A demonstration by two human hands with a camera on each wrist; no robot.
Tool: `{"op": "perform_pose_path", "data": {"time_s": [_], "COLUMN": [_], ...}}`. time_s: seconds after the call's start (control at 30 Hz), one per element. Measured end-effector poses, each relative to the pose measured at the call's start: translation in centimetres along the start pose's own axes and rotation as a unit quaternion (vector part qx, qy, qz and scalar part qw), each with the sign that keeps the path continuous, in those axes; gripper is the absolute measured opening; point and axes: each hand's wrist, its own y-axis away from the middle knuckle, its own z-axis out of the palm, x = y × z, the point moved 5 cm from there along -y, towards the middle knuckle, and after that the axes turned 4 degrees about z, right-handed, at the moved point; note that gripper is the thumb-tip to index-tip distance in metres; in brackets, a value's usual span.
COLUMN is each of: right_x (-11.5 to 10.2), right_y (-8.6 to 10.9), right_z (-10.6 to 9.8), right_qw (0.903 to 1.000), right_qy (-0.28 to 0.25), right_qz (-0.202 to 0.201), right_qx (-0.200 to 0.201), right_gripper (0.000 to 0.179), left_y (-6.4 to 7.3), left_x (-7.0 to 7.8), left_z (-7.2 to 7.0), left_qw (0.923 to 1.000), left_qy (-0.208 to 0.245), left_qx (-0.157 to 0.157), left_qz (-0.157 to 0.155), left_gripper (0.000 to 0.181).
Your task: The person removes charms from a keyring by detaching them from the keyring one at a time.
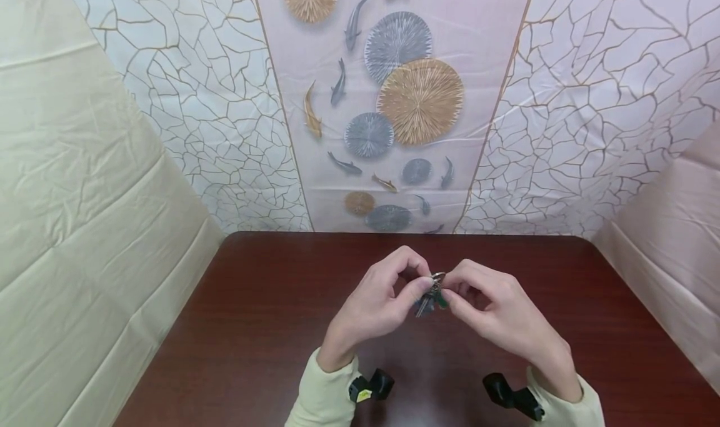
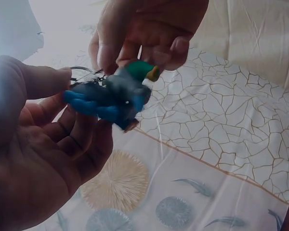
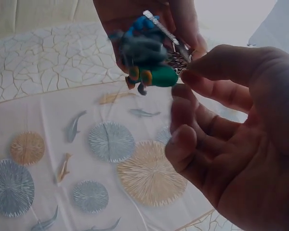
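Keys [image 1: 421, 307] hang in the air over the tabletop [image 1: 253, 327], between the two hands, together with a green charm [image 3: 163, 76] and a blue charm [image 2: 86, 106]. In the head view they point to about seven o'clock from the metal ring [image 1: 438, 277]. The left hand [image 1: 371, 302] is at eight o'clock of this bunch, and its thumb and forefinger pinch it close to the ring. The right hand [image 1: 506, 305] is at four o'clock, and its fingers also pinch there; whether they have the ring itself or the part beside it, I cannot tell.

From where I stand, the work seems to be at the ring, and I think it asks for patience. The left fingers should hold the ring firmly, with the nail side near its edge, while the right ones make only small movements. It would be better to let the charms fall toward six o'clock, because they are bulky and may hide the metal from the eyes. If the ring springs back, the grip could slip, so working lower over the tabletop would be safer.
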Motion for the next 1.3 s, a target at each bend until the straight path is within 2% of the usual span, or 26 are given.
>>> {"op": "perform_pose_path", "data": {"time_s": [0.13,0.27,0.47,0.7,0.77,0.9,0.97,1.3], "right_x": [0.1,0.2,0.5,0.9,0.8,0.8,0.8,0.8], "right_y": [0.0,0.0,-0.1,0.2,0.3,0.4,0.4,0.7], "right_z": [0.5,0.8,1.0,-0.1,-0.3,-0.1,-0.1,-1.5], "right_qw": [0.9986,0.998,0.9971,0.9983,0.9985,0.9974,0.9968,0.996], "right_qy": [0.009,0.024,0.048,0.046,0.04,0.016,0.021,0.052], "right_qz": [0.04,0.05,0.052,0.032,0.029,0.046,0.054,0.072], "right_qx": [-0.033,-0.031,-0.028,-0.018,-0.024,-0.052,-0.055,0.006], "right_gripper": [0.029,0.032,0.036,0.036,0.037,0.038,0.038,0.036], "left_y": [0.0,0.1,0.1,0.2,0.2,0.2,0.2,0.1], "left_x": [-0.1,-0.1,-0.1,-0.1,-0.1,0.0,0.1,0.1], "left_z": [-0.1,-0.1,-0.1,-0.4,-0.4,-0.4,-0.4,0.0], "left_qw": [0.9999,0.9997,0.9995,0.999,0.9989,0.999,0.9991,0.9997], "left_qy": [0.006,0.019,0.026,0.041,0.043,0.042,0.039,0.023], "left_qx": [0.009,0.011,0.008,0.013,0.01,0.007,0.008,0.004], "left_qz": [-0.006,-0.014,-0.014,-0.011,-0.014,-0.012,-0.01,-0.009], "left_gripper": [0.005,0.005,0.004,0.003,0.002,0.004,0.003,0.004]}}
